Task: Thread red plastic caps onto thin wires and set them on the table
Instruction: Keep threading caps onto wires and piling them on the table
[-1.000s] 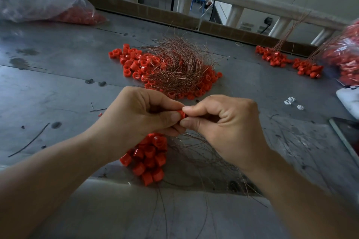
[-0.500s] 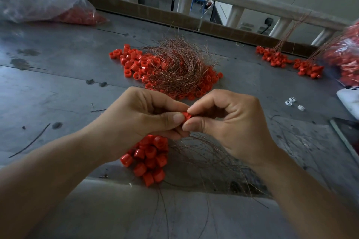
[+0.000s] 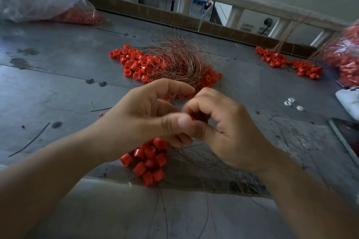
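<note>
Head view: both hands work above the near middle of the table. The cap sits between the two hands, above the table surface. Only a small red sliver of it shows, so its axis and open end cannot be determined.

Left hand: forearm enters from the lower left, back of the hand facing up and left. The thumb lies flat and points right, with its tip against the cap. The index finger arches over the top, and the remaining fingers are curled underneath. Thumb and fingers pinch the cap.

Right hand: forearm enters from the lower right, knuckles up. All fingers are curled tightly inward toward the left thumb tip and close on the cap from the right. The fingertips are blurred.

A bunch of threaded caps hangs from under the left hand. Its long axis runs from the hand down toward the near table edge. Thin wires fan out from beneath the hands toward the near right, and a few strands trail toward the viewer.

Behind the hands, a pile of loose caps lies on the table, with a tangle of copper-coloured wire across it. Two smaller cap groups with upright wires lie far right. A plastic bag of caps lies far left.
</note>
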Motion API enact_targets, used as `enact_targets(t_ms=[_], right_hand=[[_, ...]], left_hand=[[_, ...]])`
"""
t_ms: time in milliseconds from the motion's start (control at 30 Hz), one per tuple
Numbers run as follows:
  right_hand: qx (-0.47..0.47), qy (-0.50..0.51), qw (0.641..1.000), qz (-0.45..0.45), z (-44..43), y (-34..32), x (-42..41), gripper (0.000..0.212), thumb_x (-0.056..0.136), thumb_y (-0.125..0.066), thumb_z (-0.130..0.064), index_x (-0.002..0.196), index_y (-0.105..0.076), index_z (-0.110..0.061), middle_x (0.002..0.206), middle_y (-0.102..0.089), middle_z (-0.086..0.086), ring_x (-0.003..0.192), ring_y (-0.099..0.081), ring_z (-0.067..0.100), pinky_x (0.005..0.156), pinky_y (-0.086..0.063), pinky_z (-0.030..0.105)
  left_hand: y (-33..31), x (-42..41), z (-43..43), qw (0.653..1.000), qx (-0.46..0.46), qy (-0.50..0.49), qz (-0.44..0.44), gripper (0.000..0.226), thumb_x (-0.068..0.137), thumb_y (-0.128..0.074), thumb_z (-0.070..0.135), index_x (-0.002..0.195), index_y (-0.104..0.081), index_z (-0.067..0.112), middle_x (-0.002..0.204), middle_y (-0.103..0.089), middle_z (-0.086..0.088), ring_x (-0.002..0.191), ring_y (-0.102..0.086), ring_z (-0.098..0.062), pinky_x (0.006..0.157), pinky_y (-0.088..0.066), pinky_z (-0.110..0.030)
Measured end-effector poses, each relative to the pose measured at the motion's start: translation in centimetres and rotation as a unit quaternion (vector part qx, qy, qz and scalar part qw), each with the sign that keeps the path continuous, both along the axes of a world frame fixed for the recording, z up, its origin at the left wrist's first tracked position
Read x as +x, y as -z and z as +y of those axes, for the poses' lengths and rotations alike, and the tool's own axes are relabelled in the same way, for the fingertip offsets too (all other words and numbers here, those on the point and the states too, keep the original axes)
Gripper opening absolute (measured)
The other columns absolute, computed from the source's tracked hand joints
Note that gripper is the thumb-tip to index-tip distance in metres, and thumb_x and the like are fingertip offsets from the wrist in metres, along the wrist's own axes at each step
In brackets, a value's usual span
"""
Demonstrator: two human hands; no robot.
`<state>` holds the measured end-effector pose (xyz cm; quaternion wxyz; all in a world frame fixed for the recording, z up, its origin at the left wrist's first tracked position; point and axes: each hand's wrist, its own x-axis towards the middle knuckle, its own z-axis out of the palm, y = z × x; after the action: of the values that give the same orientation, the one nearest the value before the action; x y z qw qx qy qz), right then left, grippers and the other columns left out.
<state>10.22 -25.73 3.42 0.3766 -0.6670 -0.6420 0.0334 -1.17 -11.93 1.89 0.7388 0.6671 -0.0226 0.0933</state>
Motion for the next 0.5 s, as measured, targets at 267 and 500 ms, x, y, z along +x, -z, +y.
enact_targets(t_ms=[267, 500], right_hand=[[0.015, -0.020, 0.999, -0.035, 0.02, 0.32, 0.05, 0.004, 0.080, -0.062, -0.009, 0.082, -0.060, -0.005, 0.084, -0.041, -0.019, 0.075, -0.045, -0.003, 0.066, -0.040, 0.013], [0.016, -0.033, 0.999, -0.025, 0.08, 0.35, -0.14, 0.003, 0.078, -0.063, -0.005, 0.080, -0.060, -0.005, 0.082, -0.041, -0.019, 0.072, -0.044, -0.004, 0.066, -0.038, 0.011]], left_hand=[[0.69, -0.27, -0.82, 0.988, 0.133, -0.055, -0.059, 0.057, 0.064, -0.073, 0.053, 0.116, -0.050, 0.048, 0.087, -0.071, -0.003, 0.078, -0.070, -0.018, 0.068, -0.055, -0.026], [0.40, -0.49, -0.94, 0.983, 0.162, -0.059, -0.061, 0.057, 0.068, -0.070, 0.055, 0.120, -0.045, 0.052, 0.082, -0.070, -0.005, 0.072, -0.068, -0.030, 0.062, -0.055, -0.052]])
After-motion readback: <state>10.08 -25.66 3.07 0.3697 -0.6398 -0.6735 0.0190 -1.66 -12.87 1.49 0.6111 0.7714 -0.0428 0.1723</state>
